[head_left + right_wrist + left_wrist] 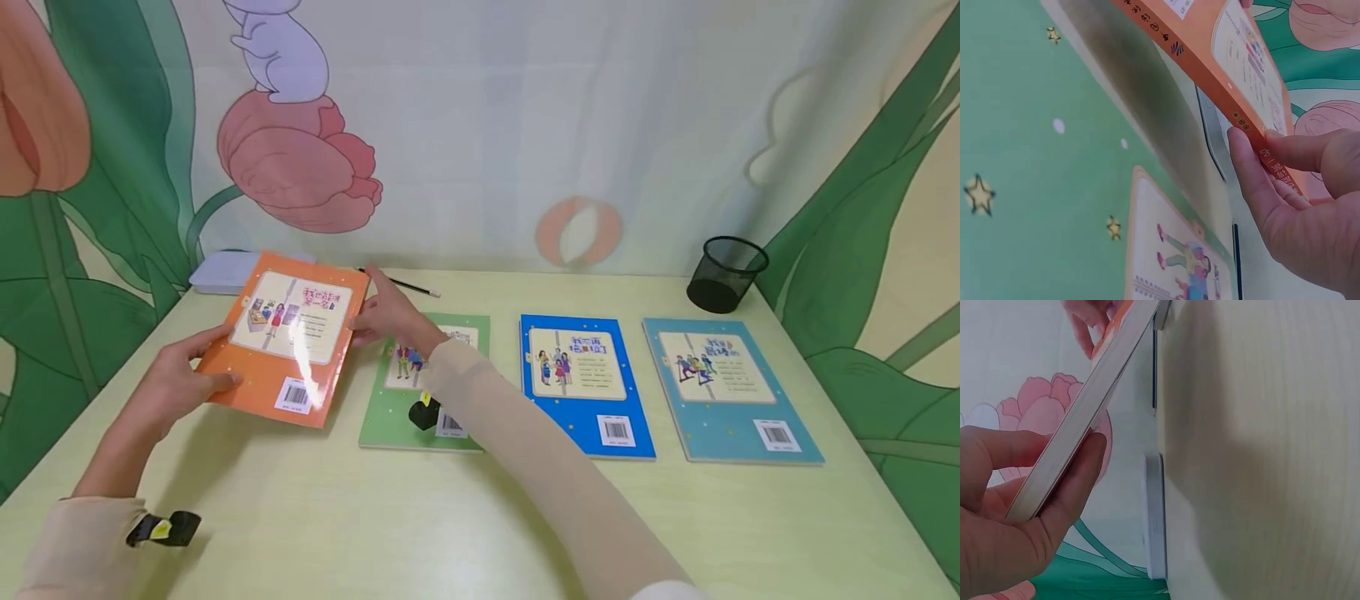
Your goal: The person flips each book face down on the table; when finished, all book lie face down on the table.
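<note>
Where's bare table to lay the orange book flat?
The orange book is held by the left hand and right hand. Bare table lies beneath it, left of the green book, and along the near edge. The row of green, blue book and teal book is crowded.

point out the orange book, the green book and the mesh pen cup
orange book (288, 337), head view, on the middle of its back cover
green book (390, 412), head view, on the bare lower left of its cover
mesh pen cup (726, 275), head view, on its outer wall
</note>
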A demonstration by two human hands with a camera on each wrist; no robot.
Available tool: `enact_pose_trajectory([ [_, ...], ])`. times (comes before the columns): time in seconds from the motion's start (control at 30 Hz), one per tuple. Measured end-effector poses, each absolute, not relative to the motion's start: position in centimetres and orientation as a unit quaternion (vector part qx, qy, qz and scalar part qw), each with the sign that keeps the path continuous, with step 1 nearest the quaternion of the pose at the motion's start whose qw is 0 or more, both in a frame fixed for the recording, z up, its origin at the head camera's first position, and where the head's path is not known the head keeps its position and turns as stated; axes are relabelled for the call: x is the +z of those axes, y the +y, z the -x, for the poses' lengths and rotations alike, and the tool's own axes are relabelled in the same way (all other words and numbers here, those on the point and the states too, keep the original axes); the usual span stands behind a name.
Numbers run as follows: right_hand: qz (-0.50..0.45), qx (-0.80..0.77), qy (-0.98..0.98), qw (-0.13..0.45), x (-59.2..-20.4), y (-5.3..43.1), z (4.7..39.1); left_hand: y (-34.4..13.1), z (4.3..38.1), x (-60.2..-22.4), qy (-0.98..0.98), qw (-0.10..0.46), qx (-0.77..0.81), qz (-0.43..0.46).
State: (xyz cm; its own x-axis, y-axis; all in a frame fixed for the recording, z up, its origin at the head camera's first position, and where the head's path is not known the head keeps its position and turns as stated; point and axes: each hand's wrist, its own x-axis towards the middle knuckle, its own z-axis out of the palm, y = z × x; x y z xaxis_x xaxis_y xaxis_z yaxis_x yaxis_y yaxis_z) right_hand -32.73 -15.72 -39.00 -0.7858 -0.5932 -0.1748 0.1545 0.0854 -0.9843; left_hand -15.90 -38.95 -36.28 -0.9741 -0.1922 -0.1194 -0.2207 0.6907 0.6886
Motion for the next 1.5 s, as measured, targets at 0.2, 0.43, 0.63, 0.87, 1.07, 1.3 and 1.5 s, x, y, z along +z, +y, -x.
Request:
enact_pose_trajectory([
  [0.2, 0.142, -0.639, 0.700, 0.285, -40.0, -16.0, 32.8, -40.0, 16.6, -37.5, 0.921, 0.068, 0.365, 0.114],
  [0.43, 0.131, -0.605, 0.733, 0.282, -40.8, -16.1, 33.1, -40.5, 17.1, -38.7, 0.927, 0.106, 0.343, 0.112],
  [0.63, 0.131, -0.572, 0.765, 0.263, -40.7, -16.4, 33.0, -40.9, 17.5, -39.0, 0.924, 0.136, 0.339, 0.109],
  [0.87, 0.129, -0.523, 0.804, 0.252, -40.5, -16.6, 33.0, -41.2, 18.0, -39.4, 0.921, 0.174, 0.332, 0.109],
  [1.07, 0.135, -0.504, 0.816, 0.250, -40.5, -16.6, 33.1, -40.9, 18.4, -39.5, 0.924, 0.188, 0.316, 0.102],
  [1.3, 0.148, -0.472, 0.828, 0.264, -40.1, -16.4, 33.2, -40.3, 18.3, -39.4, 0.931, 0.196, 0.288, 0.110],
  [1.5, 0.175, -0.430, 0.845, 0.264, -39.5, -16.4, 33.3, -40.2, 18.3, -39.7, 0.939, 0.191, 0.256, 0.128],
])
